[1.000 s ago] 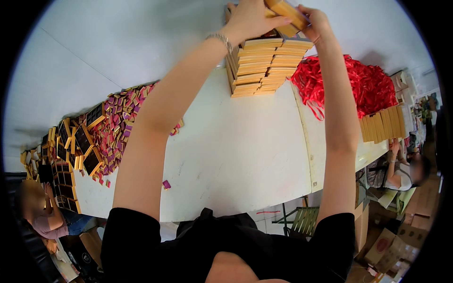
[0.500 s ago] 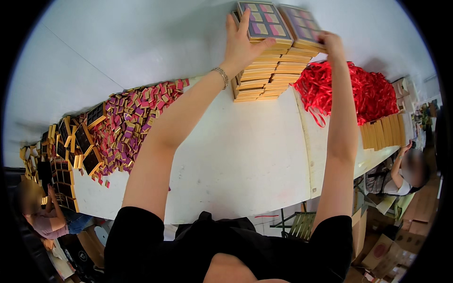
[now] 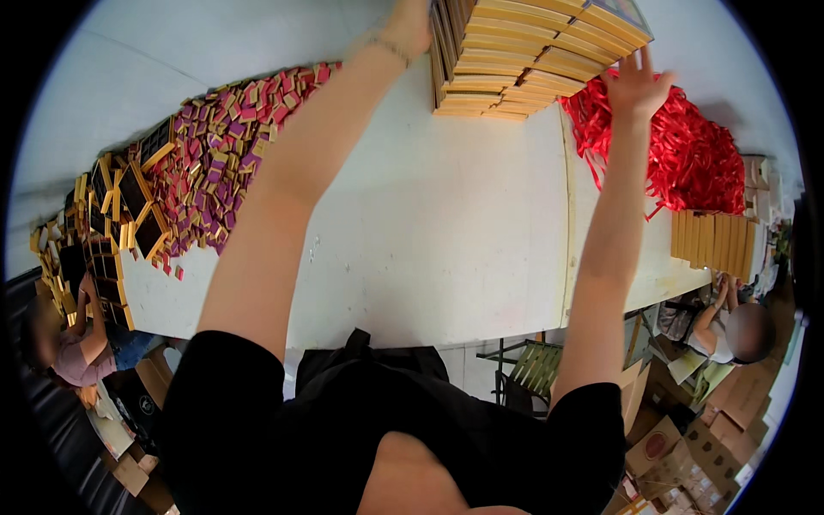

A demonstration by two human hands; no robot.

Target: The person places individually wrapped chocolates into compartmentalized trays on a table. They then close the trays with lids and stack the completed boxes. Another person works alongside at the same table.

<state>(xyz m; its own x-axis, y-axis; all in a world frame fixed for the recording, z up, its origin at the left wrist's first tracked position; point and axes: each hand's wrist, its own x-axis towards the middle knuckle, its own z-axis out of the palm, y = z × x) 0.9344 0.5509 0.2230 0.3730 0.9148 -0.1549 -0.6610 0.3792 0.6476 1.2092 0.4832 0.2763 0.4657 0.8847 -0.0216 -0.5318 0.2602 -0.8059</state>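
A tall double stack of flat gold-sided boxes stands at the far side of the white table, its top running out of the picture. My left hand is at the stack's left side; its fingers are cut off by the upper edge or hidden. Beside the stack's right side, my right hand is raised with its fingers spread and nothing in them. Whether its fingertips touch the boxes I cannot tell. Just behind that hand lies a big heap of red ribbon.
On the left are a heap of small pink, purple and gold pieces and black-and-gold trays. A row of gold boxes stands at the right. One person sits at each end of the white table. A green slatted chair is close by.
My right hand has let go of the box it held atop the stack and opened beside it. My left hand has gone up to the picture's edge. The view has tilted, shifting the scene upward.
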